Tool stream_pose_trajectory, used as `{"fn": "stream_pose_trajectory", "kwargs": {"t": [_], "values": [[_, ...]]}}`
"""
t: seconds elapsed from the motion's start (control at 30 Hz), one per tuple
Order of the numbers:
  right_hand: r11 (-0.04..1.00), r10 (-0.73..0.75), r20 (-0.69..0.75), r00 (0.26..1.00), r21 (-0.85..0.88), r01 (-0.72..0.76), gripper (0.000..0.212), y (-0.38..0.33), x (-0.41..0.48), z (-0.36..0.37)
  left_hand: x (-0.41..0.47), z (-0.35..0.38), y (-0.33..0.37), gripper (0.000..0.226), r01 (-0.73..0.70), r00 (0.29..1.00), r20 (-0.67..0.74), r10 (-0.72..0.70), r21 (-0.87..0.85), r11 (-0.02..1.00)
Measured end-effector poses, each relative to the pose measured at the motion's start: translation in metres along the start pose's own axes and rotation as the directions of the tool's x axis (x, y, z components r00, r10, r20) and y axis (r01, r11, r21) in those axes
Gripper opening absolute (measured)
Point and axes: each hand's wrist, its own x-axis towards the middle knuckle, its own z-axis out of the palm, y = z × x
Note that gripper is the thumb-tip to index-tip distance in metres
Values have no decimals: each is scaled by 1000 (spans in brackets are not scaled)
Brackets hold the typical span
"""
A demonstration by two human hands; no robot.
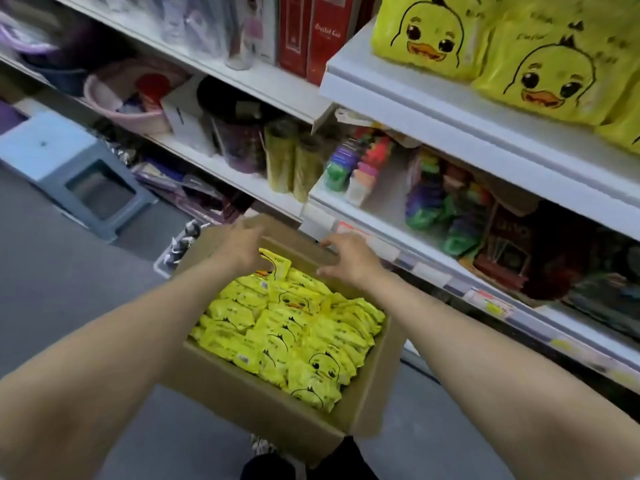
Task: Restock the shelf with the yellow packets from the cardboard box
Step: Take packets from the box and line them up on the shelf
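Both your bare forearms reach forward over the cardboard box, nearly straight and drawing closer together toward its far edge. Your left hand is at the far left corner of the box, palm down, with the fingers bent downward and toward the right. It is blurred, and one upright packet stands just under it, so I cannot tell whether you are gripping that packet or only touching it. Your right hand hovers at the far right corner. Its fingers are spread and relaxed, its thumb points down toward the box, and it holds nothing.

The yellow packets fill the box in rough overlapping rows. Each one you can see face-on carries a cartoon duck face, with a black outline, dark eyes and an orange beak. A few show a small white label, too small to read.

More duck packets of the same design stand along the front edge of the white shelf at your upper right. The black script printed around those ducks is too blurred to read. On the shelf to the left of them, a red box bears white cursive lettering that begins "Crystal"; the rest is unclear.
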Motion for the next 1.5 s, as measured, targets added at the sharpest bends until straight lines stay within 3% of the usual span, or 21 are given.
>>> {"fn": "stream_pose_trajectory", "kwargs": {"t": [0.13, 0.23, 0.53, 0.7, 0.83, 0.97, 1.07, 1.2, 1.3, 1.4, 1.5], "values": [[986, 91, 214, 973, 116, -118, 61, 27, 21, 63, 11, 53, -30, 79, 121, 987, 115, -112, -81, 989], [958, 112, 272, 956, 226, -177, 56, 42, 37, 108, 23, 88, -46, 75, 139, 983, 132, -124, -107, 985], [910, 212, 152, 965, 329, -252, 56, 68, 74, 191, 104, 133, -63, 71, -14, 998, -54, 11, -60, 998], [950, 141, 122, 982, 263, -169, 53, 85, 84, 209, 120, 151, -75, 70, 17, 998, -62, -18, -13, 1000], [973, 125, 89, 988, 182, -139, 53, 91, 82, 224, 125, 160, -85, 76, 138, 987, -90, -133, 47, 989], [979, 149, -23, 989, 140, -145, 49, 86, 85, 238, 123, 164, -103, 40, 234, 972, -28, -234, 217, 948], [986, 157, -57, 986, 57, -154, 37, 82, 86, 242, 113, 169, -114, 24, 261, 963, 6, -270, 233, 937], [981, 190, -14, 982, 36, -189, 13, 78, 88, 239, 94, 173, -125, 25, 316, 948, 19, -316, 20, 949], [956, 235, 46, 971, 169, -239, 8, 69, 86, 224, 75, 168, -131, 26, 294, 956, 74, -284, -232, 927], [919, 266, 122, 956, 267, -289, 8, 63, 77, 203, 61, 161, -125, 38, 363, 932, 171, -320, -467, 806], [917, 290, 110, 951, 252, -309, 12, 55, 47, 177, 41, 141, -107, 57, 356, 934, 204, -293, -581, 732]]}}
